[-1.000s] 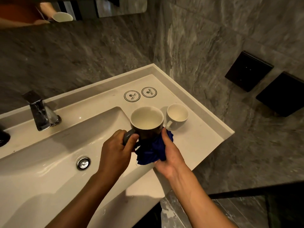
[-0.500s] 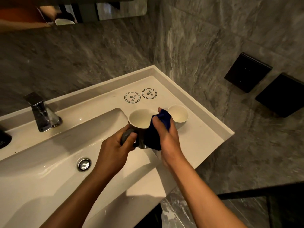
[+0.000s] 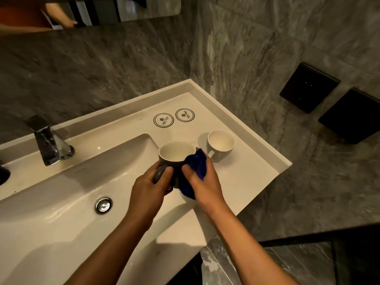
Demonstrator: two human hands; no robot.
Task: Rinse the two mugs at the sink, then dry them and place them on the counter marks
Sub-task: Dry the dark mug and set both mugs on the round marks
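Note:
My left hand (image 3: pixel 148 187) grips the grey handle of a dark mug with a white inside (image 3: pixel 174 153), held upright above the basin's right edge. My right hand (image 3: pixel 203 182) holds a blue cloth (image 3: pixel 196 165) wrapped against the right side of that mug. A second mug, pale with a white inside (image 3: pixel 220 145), stands upright on the counter just right of the held one, its handle towards me. Two round printed marks (image 3: pixel 163 120) (image 3: pixel 184 115) lie on the counter behind both mugs, with nothing on them.
The white basin (image 3: pixel 61 192) with a metal drain plug (image 3: pixel 103 205) spreads out to the left. A chrome tap (image 3: pixel 48 140) stands at its back left. The counter's raised rim (image 3: pixel 257 138) meets a grey marble wall. Two black wall panels (image 3: pixel 309 87) hang at the right.
My right hand brought the cloth up from under the mug to its right side, near the rim, then slid down slightly. The left hand kept its hold on the handle.

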